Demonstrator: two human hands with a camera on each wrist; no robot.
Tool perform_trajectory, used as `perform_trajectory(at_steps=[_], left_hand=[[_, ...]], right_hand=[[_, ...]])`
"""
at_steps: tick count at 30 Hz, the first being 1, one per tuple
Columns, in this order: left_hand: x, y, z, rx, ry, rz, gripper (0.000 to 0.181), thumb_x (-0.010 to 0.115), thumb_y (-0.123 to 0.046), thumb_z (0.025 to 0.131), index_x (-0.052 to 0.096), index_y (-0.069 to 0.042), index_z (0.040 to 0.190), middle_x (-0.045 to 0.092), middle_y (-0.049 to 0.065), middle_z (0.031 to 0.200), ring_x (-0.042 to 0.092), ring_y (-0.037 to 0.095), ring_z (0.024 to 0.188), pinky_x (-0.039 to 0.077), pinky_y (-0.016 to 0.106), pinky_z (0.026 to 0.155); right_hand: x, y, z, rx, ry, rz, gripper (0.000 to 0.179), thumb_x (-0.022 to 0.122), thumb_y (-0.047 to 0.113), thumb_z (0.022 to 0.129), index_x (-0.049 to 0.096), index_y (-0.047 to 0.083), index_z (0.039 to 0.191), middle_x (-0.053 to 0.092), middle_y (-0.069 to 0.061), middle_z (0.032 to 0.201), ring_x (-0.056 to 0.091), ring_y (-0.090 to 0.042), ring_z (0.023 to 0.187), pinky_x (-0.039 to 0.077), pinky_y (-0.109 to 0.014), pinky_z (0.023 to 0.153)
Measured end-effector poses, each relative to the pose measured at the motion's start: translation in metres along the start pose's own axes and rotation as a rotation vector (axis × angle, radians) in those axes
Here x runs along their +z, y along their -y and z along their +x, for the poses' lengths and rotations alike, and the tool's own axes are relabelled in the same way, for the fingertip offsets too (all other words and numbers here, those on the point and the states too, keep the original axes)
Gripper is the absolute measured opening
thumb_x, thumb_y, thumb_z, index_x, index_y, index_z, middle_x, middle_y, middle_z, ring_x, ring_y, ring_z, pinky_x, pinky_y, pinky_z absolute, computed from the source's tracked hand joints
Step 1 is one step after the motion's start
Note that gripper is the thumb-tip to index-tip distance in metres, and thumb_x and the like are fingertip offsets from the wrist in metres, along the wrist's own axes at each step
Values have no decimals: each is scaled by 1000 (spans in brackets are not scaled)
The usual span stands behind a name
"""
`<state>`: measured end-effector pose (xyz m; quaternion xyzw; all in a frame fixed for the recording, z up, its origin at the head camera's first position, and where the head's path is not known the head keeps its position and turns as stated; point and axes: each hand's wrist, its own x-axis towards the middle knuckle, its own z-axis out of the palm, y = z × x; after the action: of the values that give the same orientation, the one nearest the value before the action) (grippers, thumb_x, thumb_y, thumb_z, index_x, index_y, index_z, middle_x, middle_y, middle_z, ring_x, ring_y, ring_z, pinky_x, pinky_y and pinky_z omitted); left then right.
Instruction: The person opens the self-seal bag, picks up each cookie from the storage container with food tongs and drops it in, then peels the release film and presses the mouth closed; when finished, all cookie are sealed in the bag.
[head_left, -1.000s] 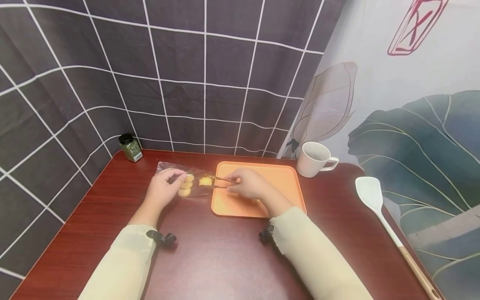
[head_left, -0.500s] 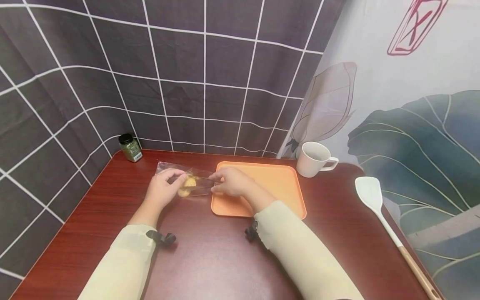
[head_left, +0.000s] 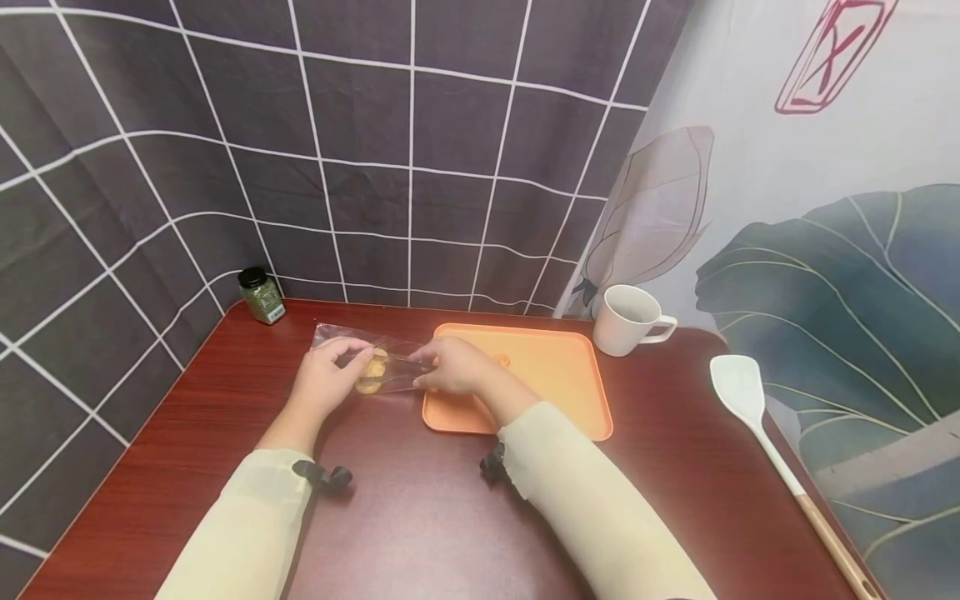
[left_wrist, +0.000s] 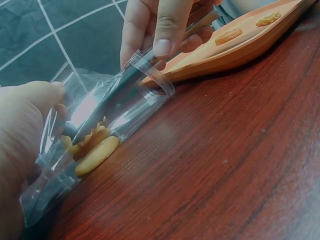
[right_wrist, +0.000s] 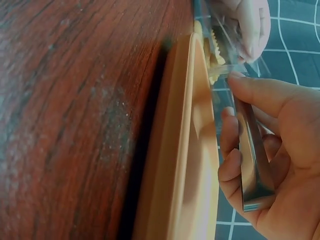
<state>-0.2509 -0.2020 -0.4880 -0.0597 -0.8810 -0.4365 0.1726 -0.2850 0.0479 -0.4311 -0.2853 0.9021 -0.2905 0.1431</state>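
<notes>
My left hand (head_left: 327, 382) pinches a clear plastic bag (left_wrist: 85, 107) lying on its side at the back left of the table. Inside it are a smooth round cookie (left_wrist: 97, 156) and a wavy-edged cookie (left_wrist: 91, 142), partly overlapping. Metal tongs (right_wrist: 255, 165) lie between the thumb and fingers of my right hand (head_left: 459, 367). Their arms reach through the bag's mouth to the cookies. That hand is over the left edge of the orange tray (head_left: 555, 392). On the tray lie a curled orange-brown piece (left_wrist: 229, 36) and a smaller wavy one (left_wrist: 269, 19).
A white mug (head_left: 626, 321) stands behind the tray's right end. Along the table's right edge lies a white spatula (head_left: 738, 387) with a wooden handle. A black-lidded jar (head_left: 262, 296) of green flakes sits in the back left corner. Tiled-pattern curtain backs the table.
My right hand has moved left, carrying the wavy cookie in the tongs from the bag's mouth deeper in, beside the round cookies. The left hand has stayed in place.
</notes>
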Motion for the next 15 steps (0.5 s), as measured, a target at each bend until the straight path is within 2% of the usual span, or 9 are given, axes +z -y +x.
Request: perform_trajectory(at_steps=[5, 9, 15], left_hand=[[0, -1, 0, 10, -3, -3, 21, 74, -30, 102, 81, -12, 112, 81, 11, 120, 71, 33, 121, 53, 52, 103], [0, -1, 0, 10, 0, 5, 22, 73, -31, 102, 81, -12, 112, 81, 11, 120, 71, 33, 121, 52, 52, 104], [0, -1, 0, 2, -1, 6, 22, 73, -32, 102, 81, -13, 112, 81, 10, 119, 71, 31, 118, 53, 49, 103]], right_hand=[[-1, -2, -4, 1, -10, 8, 45, 83, 18, 91, 74, 11, 135, 78, -7, 128, 74, -19, 107, 59, -34, 98], [-3, -6, -8, 13, -14, 15, 46, 82, 19, 92, 73, 10, 137, 76, -8, 134, 75, -19, 106, 59, -34, 97], [-6, -15, -14, 9, -48, 9, 45, 80, 20, 93, 74, 11, 136, 75, -7, 136, 73, -23, 120, 55, -41, 109]])
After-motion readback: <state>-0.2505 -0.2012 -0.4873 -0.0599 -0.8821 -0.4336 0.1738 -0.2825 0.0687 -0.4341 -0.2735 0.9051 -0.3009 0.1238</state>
